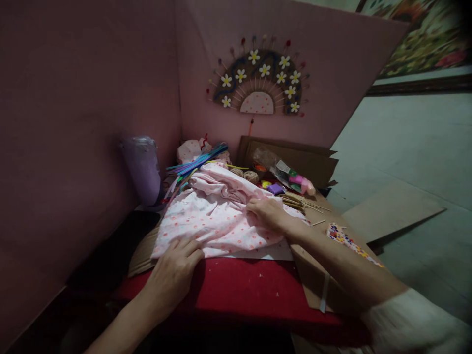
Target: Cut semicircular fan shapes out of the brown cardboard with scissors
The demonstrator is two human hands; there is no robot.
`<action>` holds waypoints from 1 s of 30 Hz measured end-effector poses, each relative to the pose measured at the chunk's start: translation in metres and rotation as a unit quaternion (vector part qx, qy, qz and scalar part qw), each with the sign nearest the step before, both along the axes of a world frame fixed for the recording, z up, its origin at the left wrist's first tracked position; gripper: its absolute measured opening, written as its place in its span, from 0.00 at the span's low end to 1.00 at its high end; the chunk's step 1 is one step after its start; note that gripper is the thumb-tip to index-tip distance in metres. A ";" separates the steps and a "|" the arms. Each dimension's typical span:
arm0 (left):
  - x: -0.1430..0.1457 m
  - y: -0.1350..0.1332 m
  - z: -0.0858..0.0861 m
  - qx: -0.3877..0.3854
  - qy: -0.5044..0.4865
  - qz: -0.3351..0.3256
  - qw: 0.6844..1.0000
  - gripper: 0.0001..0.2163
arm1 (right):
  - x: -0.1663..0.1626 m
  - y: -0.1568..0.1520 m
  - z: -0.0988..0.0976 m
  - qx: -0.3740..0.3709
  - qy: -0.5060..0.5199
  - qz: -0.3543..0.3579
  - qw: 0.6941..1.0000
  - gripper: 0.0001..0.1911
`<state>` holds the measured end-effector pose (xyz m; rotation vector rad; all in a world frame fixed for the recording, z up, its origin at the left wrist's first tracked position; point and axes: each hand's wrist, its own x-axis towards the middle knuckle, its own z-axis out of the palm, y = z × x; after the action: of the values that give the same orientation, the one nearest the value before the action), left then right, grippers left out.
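Pale pink dotted cloth (221, 226) lies spread and rumpled over the table, its far part bunched into folds. At the cloth's near left edge rests my left hand (179, 265), palm down, fingers laid out on the fabric. My right hand (269, 212) is at the right side of the folds, with its fingers curled and closed on the cloth; the fingertips are partly hidden. Under the near edge a strip of white sheet (275, 251) shows. Corrugated cardboard (142, 253) sticks out on the left.
Pipe cleaners (201, 160), twine balls (251, 177), a purple packet (276, 189) and thin sticks (313, 203) lie behind and right. A purple container (142, 169) stands left. Cardboard sheets (291, 157) lean at the wall below a flowered fan decoration (258, 81). Red cloth (247, 285) covers the table.
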<state>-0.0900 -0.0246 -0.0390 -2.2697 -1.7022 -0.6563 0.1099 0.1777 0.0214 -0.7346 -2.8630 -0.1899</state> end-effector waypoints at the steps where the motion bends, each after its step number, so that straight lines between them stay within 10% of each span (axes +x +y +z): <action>1: 0.000 0.000 0.000 -0.001 -0.001 0.002 1.000 0.12 | -0.009 0.006 0.000 0.002 0.007 -0.004 1.000 0.09; 13: -0.011 0.001 0.025 -0.049 -0.085 0.017 0.995 0.13 | -0.008 0.001 0.008 -0.006 0.114 0.048 0.992 0.18; 21: -0.043 0.032 0.055 -0.145 0.051 0.271 0.950 0.14 | 0.043 -0.031 -0.019 0.066 -0.003 0.053 0.996 0.16; 23: -0.047 0.038 0.050 -0.159 0.047 0.296 0.941 0.16 | 0.051 -0.028 -0.033 0.100 -0.015 0.025 0.995 0.03; 30: -0.058 0.034 0.050 -0.141 -0.070 0.345 0.925 0.16 | 0.070 -0.029 -0.031 0.093 -0.001 0.052 0.994 0.09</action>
<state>-0.1484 0.0096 0.0107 -1.5884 -2.5976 -0.4301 0.1800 0.1491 -0.0096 -0.5474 -2.8262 -0.4342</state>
